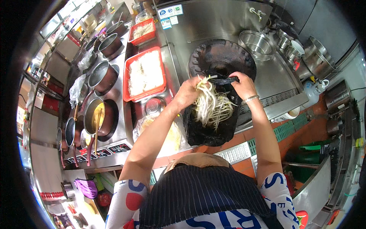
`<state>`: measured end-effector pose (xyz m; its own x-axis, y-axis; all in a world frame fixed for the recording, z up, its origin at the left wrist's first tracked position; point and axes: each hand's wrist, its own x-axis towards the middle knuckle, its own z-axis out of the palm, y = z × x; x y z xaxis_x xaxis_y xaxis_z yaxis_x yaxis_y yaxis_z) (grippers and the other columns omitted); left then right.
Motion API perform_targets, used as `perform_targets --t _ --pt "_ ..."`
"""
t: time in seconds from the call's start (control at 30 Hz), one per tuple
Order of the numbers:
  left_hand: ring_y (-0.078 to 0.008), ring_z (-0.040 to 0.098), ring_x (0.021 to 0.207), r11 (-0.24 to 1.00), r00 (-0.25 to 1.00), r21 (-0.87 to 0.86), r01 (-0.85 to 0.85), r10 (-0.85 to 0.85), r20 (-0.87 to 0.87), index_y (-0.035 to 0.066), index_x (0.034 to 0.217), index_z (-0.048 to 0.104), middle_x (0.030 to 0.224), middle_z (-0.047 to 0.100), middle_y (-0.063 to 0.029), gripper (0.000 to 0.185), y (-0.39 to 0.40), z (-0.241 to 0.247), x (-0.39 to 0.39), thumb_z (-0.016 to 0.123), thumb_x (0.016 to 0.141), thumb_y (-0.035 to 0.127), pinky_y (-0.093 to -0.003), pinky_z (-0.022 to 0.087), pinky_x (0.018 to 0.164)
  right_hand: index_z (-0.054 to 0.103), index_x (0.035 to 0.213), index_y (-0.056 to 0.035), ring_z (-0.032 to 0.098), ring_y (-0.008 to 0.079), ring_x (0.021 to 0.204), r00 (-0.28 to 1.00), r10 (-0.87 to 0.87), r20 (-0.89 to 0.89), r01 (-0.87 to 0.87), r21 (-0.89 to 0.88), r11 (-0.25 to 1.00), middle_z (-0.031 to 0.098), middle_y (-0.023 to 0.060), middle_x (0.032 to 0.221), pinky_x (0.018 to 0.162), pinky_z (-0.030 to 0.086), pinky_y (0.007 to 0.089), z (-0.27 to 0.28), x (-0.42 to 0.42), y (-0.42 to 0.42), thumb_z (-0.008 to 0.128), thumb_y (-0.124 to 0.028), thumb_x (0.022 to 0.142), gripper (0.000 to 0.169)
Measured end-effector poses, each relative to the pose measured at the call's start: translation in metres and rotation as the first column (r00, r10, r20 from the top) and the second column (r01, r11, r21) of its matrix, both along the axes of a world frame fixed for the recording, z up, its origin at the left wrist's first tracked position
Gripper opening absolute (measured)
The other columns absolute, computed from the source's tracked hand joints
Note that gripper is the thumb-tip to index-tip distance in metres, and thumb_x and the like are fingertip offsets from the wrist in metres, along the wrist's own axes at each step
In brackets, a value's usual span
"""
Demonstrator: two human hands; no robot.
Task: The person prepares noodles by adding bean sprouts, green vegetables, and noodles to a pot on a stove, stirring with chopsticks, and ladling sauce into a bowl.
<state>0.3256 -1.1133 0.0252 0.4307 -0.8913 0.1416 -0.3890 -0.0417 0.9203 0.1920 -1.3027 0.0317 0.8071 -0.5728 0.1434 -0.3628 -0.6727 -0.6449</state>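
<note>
My left hand (188, 93) grips a bunch of bean sprouts (211, 106) at the mouth of a black plastic bag (211, 136). Long white stems hang down from the fingers over the bag's dark inside. On the other side, my right hand (243, 84) pinches the gathered rim of the same bag. A bracelet circles that wrist. Behind both hands sits a blackened round wok burner (221, 58) set into the steel counter. Left of the bag lies a clear plastic bag (168, 136) with pale yellow food in it, beside a round metal bowl (154, 105).
Red plastic baskets (163, 81) of pale noodle-like food stand left of the burner. Farther left, saucepans sit on a stove, one saucepan (110, 121) holding yellow liquid and chopsticks. A steel basin (256, 45) and stacked pots (318, 57) are at back right. A tiled floor (246, 170) shows below.
</note>
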Motion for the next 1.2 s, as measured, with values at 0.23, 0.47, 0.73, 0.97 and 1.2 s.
perform_targets --t 0.23,0.47,0.73,0.97,1.2 --pt "-0.0072 0.053 0.085 0.995 0.994 -0.088 -0.054 0.044 -0.101 0.005 0.101 0.055 0.090 0.059 0.0011 0.024 0.011 0.058 0.001 0.058 0.078 0.001 -0.0222 0.042 0.078 0.060 0.097 -0.0069 0.057 0.0331 0.092 0.998 -0.035 0.050 0.032 0.042 0.999 0.060 0.0176 0.097 0.080 0.044 0.0375 -0.001 -0.005 0.001 0.060 -0.015 0.071 0.027" --pt "-0.0097 0.055 0.080 0.983 0.962 -0.099 -0.154 0.127 -0.243 0.006 0.104 0.056 0.092 0.059 -0.0008 0.024 0.023 0.106 0.002 0.052 0.082 0.000 -0.0224 0.046 0.072 0.061 0.096 -0.0078 0.058 0.0320 0.088 0.998 -0.013 0.061 0.011 0.030 0.999 0.060 0.0168 0.095 0.077 0.045 0.0373 -0.003 -0.006 0.003 0.060 -0.014 0.070 0.026" --pt "-0.0112 0.058 0.086 0.967 0.929 -0.114 -0.226 0.179 -0.324 0.005 0.109 0.052 0.096 0.059 -0.0041 0.033 0.043 0.177 -0.003 0.056 0.076 0.002 -0.0263 0.050 0.071 0.060 0.097 -0.0075 0.056 0.0306 0.090 0.995 0.082 0.055 -0.084 0.030 0.996 0.059 0.0159 0.096 0.079 0.044 0.0348 0.002 -0.014 0.011 0.060 -0.012 0.068 0.029" --pt "-0.0171 0.060 0.089 0.934 0.899 -0.245 -0.259 0.140 -0.415 0.001 0.109 0.052 0.100 0.060 -0.0082 0.028 0.073 0.192 0.035 0.052 0.081 -0.002 -0.0310 0.052 0.075 0.056 0.105 -0.0073 0.054 0.0285 0.082 0.981 0.191 0.029 -0.192 0.028 0.981 0.055 0.0151 0.093 0.077 0.043 0.0342 0.010 -0.018 0.027 0.060 -0.007 0.066 0.039" --pt "-0.0240 0.057 0.096 0.836 0.829 -0.330 -0.439 0.235 -0.508 -0.003 0.108 0.049 0.104 0.057 -0.0148 0.025 0.166 0.197 0.095 0.048 0.083 -0.003 -0.0367 0.047 0.088 0.039 0.127 -0.0102 0.046 0.0309 0.105 0.909 0.407 -0.087 -0.405 0.048 0.913 0.046 0.0177 0.114 0.089 0.038 0.0339 0.025 -0.020 0.038 0.061 -0.007 0.068 0.064"
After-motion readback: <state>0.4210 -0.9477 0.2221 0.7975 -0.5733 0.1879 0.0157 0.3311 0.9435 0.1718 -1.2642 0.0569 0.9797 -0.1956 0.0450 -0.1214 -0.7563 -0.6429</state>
